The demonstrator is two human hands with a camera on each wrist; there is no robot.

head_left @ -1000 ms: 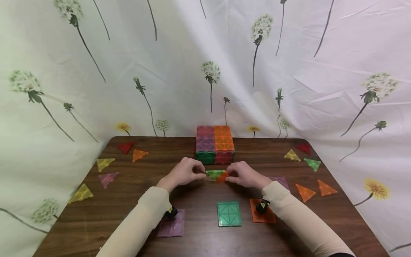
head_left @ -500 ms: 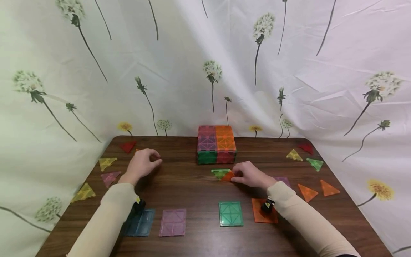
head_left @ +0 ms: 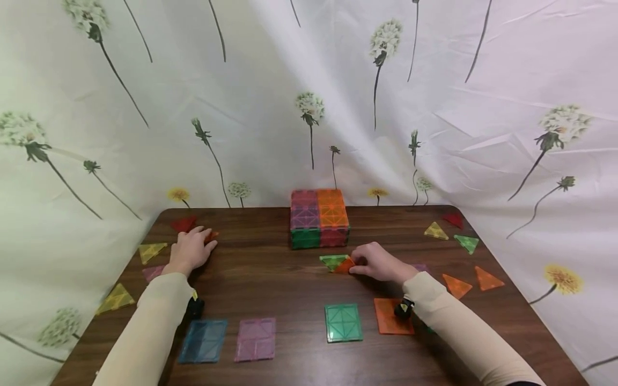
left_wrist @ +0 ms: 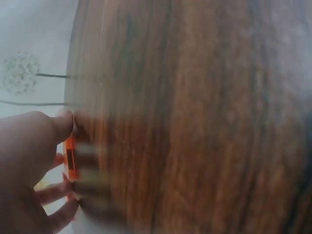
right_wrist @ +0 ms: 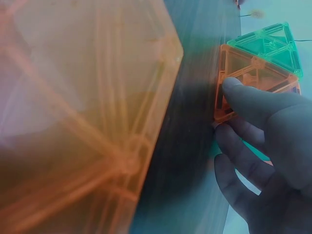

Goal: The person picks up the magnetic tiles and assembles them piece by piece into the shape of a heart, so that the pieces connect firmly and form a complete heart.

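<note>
At the middle of the table my right hand pinches an orange triangular magnetic tile between thumb and fingers. A green triangular tile joins edge to edge with it. My left hand reaches to the far left, its fingers spread over another orange triangular tile. In the left wrist view, that orange tile shows between thumb and fingers; a firm hold cannot be made out. Behind the joined pair stands a box of square tiles, purple and orange on top, green and red in front.
Loose triangles lie along both sides, including red, yellow and purple at left, and orange and green at right. Square tiles in blue, purple, green and orange lie in front.
My left hand has left the joined green and orange triangles and moved left to the far-left orange triangle. The right hand has stayed at the joined pair, still pinching its orange triangle.
</note>
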